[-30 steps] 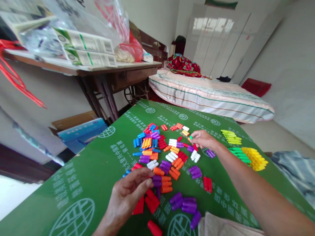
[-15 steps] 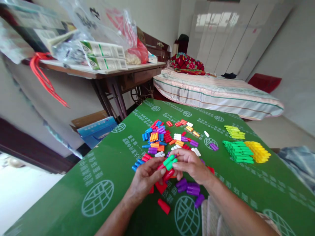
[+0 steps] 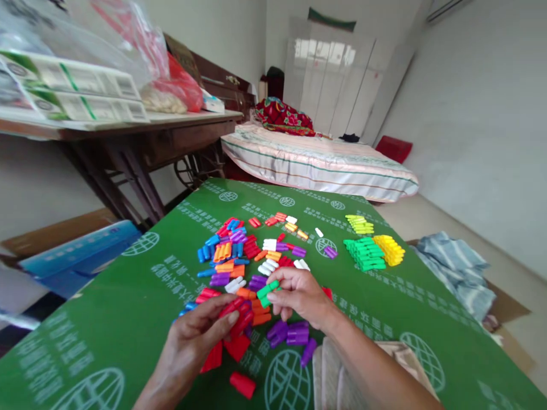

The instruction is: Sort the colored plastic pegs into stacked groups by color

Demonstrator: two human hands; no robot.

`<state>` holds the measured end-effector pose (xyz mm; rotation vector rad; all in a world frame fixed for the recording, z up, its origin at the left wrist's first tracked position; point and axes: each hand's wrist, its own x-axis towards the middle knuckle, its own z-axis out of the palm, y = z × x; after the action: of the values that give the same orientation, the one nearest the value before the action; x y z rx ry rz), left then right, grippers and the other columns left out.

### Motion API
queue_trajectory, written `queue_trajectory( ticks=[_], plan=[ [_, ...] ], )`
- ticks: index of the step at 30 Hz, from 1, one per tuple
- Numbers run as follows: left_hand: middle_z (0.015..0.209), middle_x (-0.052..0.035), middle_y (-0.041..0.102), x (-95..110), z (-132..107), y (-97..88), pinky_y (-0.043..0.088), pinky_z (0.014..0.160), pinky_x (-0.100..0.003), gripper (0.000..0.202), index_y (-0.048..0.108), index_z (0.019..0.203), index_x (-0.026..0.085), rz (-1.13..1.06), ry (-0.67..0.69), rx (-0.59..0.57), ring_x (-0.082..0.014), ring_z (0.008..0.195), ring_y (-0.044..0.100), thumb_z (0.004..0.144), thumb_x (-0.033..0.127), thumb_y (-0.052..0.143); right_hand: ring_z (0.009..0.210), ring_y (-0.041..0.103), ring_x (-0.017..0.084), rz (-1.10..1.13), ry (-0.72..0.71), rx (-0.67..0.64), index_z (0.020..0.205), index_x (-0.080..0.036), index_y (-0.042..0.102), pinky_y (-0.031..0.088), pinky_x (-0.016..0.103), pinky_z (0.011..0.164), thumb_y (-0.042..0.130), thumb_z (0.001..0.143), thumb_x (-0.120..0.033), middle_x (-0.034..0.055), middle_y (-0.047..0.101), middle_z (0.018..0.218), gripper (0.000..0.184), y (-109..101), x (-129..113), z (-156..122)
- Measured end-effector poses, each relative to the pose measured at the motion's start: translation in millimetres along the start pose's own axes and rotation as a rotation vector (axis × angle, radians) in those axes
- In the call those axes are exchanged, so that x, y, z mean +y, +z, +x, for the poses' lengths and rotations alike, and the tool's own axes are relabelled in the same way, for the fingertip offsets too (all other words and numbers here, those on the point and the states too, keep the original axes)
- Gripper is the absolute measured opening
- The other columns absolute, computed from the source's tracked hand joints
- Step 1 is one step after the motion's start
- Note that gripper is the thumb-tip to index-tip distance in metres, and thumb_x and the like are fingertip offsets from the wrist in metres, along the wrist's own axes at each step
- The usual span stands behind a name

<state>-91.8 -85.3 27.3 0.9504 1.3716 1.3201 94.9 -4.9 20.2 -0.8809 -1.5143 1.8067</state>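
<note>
Low over the green board, my left hand (image 3: 190,336) is closed on a few red plastic caps (image 3: 241,318), shaped like marker caps. To its right, my right hand (image 3: 301,296) pinches a couple of joined green plastic caps (image 3: 267,292) between thumb and fingers. The green caps are now apart from the red ones. Below the hands lie more red caps (image 3: 242,385) and several purple caps (image 3: 297,333). Beyond them is a loose spread of orange (image 3: 223,251), white (image 3: 268,267) and blue caps (image 3: 205,253), mostly in small joined groups.
At the right of the green board (image 3: 162,307) are neat stacks of green (image 3: 364,254), yellow (image 3: 388,250) and lime caps (image 3: 359,224). A beige cloth (image 3: 333,370) lies under my right forearm. A sewing table (image 3: 183,128) and a bed (image 3: 316,165) stand behind.
My right hand has drawn the green caps away from the red ones in my left hand. The hands are farther apart. The whole view has swung to the right.
</note>
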Motion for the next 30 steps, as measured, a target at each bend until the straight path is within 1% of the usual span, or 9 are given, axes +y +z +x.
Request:
queue_trajectory(
  ticks=[5, 9, 11, 15, 19, 22, 24, 27, 30],
  plan=[
    [0.101, -0.0079, 0.073, -4.9, 3.6, -3.6, 0.058, 0.080, -0.033, 0.055, 0.070, 0.100, 0.016, 0.212, 0.052, 0.139, -0.0281, 0.093, 0.068, 0.056, 0.048, 0.079, 0.037, 0.049, 0.006, -0.097, 0.077, 0.011, 0.088, -0.019, 0.058, 0.039, 0.017, 0.036, 0.069, 0.067, -0.028, -0.0088, 0.058, 0.050, 0.026, -13.7, 10.1, -12.3],
    [0.113, -0.0052, 0.069, -8.1, 4.0, -5.9, 0.048, 0.097, -0.034, 0.056, 0.067, 0.109, 0.020, 0.373, 0.088, 0.223, -0.0279, 0.107, 0.062, 0.064, 0.052, 0.072, 0.036, 0.047, 0.006, -0.174, 0.101, 0.131, 0.092, -0.018, 0.058, 0.037, 0.018, 0.036, 0.067, 0.068, -0.030, -0.0082, 0.059, 0.051, 0.029, -38.6, 8.5, -26.9],
    [0.112, -0.0041, 0.069, -9.2, 3.2, -4.0, 0.047, 0.097, -0.034, 0.057, 0.064, 0.113, 0.021, 0.382, 0.119, 0.272, -0.0268, 0.106, 0.062, 0.066, 0.053, 0.069, 0.036, 0.048, 0.007, -0.195, 0.090, 0.224, 0.094, -0.018, 0.058, 0.037, 0.018, 0.036, 0.068, 0.068, -0.033, -0.0075, 0.059, 0.051, 0.031, -57.3, 7.2, -35.2],
    [0.107, -0.0028, 0.071, -14.0, 3.4, -0.6, 0.051, 0.090, -0.029, 0.058, 0.062, 0.117, 0.023, 0.429, 0.191, 0.381, -0.0234, 0.096, 0.066, 0.068, 0.053, 0.066, 0.035, 0.046, 0.007, -0.257, 0.112, 0.394, 0.093, -0.018, 0.057, 0.034, 0.018, 0.034, 0.069, 0.066, -0.038, -0.0071, 0.058, 0.049, 0.036, -97.9, 12.2, -51.7],
    [0.110, -0.0024, 0.070, -20.3, 9.2, -5.8, 0.049, 0.092, -0.028, 0.061, 0.062, 0.117, 0.022, 0.503, 0.217, 0.403, -0.0230, 0.098, 0.066, 0.065, 0.055, 0.066, 0.031, 0.040, 0.007, -0.404, 0.253, 0.422, 0.096, -0.015, 0.057, 0.030, 0.019, 0.033, 0.067, 0.069, -0.038, -0.0072, 0.055, 0.044, 0.037, -126.4, 23.1, -64.3],
    [0.105, -0.0019, 0.072, -22.6, 13.6, -11.7, 0.052, 0.088, -0.032, 0.065, 0.064, 0.115, 0.022, 0.579, 0.192, 0.407, -0.0241, 0.094, 0.067, 0.061, 0.058, 0.065, 0.031, 0.037, 0.007, -0.524, 0.332, 0.452, 0.109, -0.011, 0.055, 0.029, 0.019, 0.033, 0.063, 0.074, -0.032, -0.0086, 0.050, 0.041, 0.041, -136.1, 27.8, -70.0],
    [0.102, -0.0016, 0.073, -22.6, 14.6, -13.8, 0.053, 0.087, -0.034, 0.066, 0.063, 0.116, 0.023, 0.612, 0.162, 0.414, -0.0242, 0.093, 0.068, 0.061, 0.057, 0.063, 0.034, 0.039, 0.008, -0.588, 0.339, 0.482, 0.117, -0.011, 0.053, 0.031, 0.020, 0.036, 0.059, 0.077, -0.029, -0.0096, 0.047, 0.042, 0.044, -139.0, 29.2, -72.6],
    [0.104, -0.0010, 0.072, -21.8, 14.1, -13.9, 0.053, 0.087, -0.035, 0.065, 0.060, 0.120, 0.024, 0.634, 0.154, 0.422, -0.0235, 0.094, 0.068, 0.063, 0.056, 0.062, 0.043, 0.046, 0.009, -0.772, 0.278, 0.487, 0.115, -0.015, 0.058, 0.033, 0.021, 0.043, 0.059, 0.078, -0.029, -0.0087, 0.046, 0.048, 0.039, -138.9, 28.5, -76.4],
    [0.100, -0.0003, 0.074, -22.7, 14.3, -13.2, 0.055, 0.081, -0.031, 0.063, 0.062, 0.117, 0.024, 0.698, 0.213, 0.451, -0.0222, 0.090, 0.069, 0.064, 0.058, 0.059, 0.054, 0.054, 0.012, -1.076, 0.258, 0.454, 0.109, -0.021, 0.062, 0.034, 0.022, 0.050, 0.061, 0.078, -0.031, -0.0050, 0.056, 0.057, 0.033, -132.2, 23.3, -80.3]
  ],
)
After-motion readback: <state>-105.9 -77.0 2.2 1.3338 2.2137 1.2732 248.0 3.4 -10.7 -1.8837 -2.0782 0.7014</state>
